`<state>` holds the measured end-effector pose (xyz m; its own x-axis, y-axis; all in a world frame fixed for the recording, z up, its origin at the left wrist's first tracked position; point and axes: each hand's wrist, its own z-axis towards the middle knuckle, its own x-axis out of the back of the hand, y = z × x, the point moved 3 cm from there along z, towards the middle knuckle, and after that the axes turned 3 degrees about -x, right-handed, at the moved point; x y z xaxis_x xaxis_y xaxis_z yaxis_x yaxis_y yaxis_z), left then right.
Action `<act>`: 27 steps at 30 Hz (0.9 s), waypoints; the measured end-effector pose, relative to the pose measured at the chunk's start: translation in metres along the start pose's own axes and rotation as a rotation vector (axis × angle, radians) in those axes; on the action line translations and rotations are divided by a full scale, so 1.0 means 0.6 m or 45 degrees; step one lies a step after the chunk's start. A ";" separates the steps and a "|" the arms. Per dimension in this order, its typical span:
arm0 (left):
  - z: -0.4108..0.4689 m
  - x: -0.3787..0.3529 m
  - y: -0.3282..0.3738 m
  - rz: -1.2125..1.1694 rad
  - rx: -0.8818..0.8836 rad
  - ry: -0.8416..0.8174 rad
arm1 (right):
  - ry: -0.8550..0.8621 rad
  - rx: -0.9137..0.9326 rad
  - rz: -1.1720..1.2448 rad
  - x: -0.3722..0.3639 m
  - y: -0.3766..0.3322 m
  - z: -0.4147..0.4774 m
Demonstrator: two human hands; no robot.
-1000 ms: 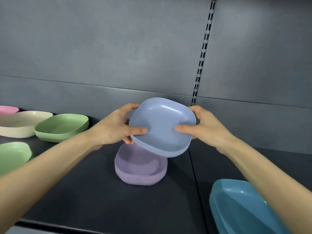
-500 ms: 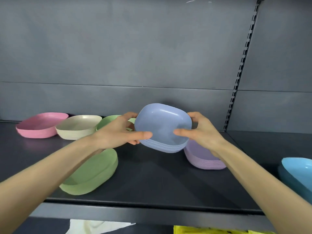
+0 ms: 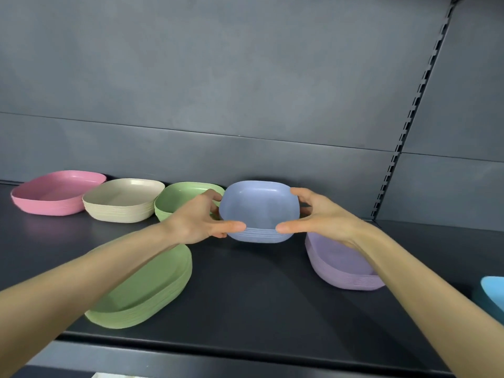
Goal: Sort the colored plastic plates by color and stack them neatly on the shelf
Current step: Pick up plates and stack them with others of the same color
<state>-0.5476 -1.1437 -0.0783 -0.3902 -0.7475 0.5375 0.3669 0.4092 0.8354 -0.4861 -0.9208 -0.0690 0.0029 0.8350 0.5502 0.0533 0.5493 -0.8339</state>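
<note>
My left hand (image 3: 199,221) and right hand (image 3: 323,218) clamp the blue square plastic plate stack (image 3: 259,208) at the back of the dark shelf (image 3: 245,290), beside a green plate stack (image 3: 180,194) that a careless set-down could knock askew.

I work from single view: head-worn, wide-angle. Looks forward and slightly down across dark shelf (image 3: 245,290) toward grey back panel (image 3: 218,77). Close in: forearms (image 3: 81,290) enter from bottom corners, left hand (image 3: 196,219) and right hand (image 3: 324,216) grip blue plate stack (image 3: 259,208) mid-frame. At right edge slotted upright (image 3: 407,124) leans; shelf front lip runs along bottom.
</note>
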 end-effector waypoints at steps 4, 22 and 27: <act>0.011 -0.005 -0.017 0.117 0.015 -0.066 | -0.050 -0.092 -0.165 0.002 0.012 0.026; 0.075 -0.003 -0.057 0.324 -0.114 -0.057 | -0.032 -0.216 -0.427 -0.004 0.031 0.080; 0.079 -0.002 -0.052 0.602 -0.246 0.060 | 0.071 -0.158 -0.478 -0.010 0.036 0.087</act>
<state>-0.5985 -1.1307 -0.0997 -0.1074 -0.5287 0.8420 0.6451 0.6073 0.4637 -0.5371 -0.9121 -0.0923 0.0144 0.5718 0.8203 0.1812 0.8053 -0.5646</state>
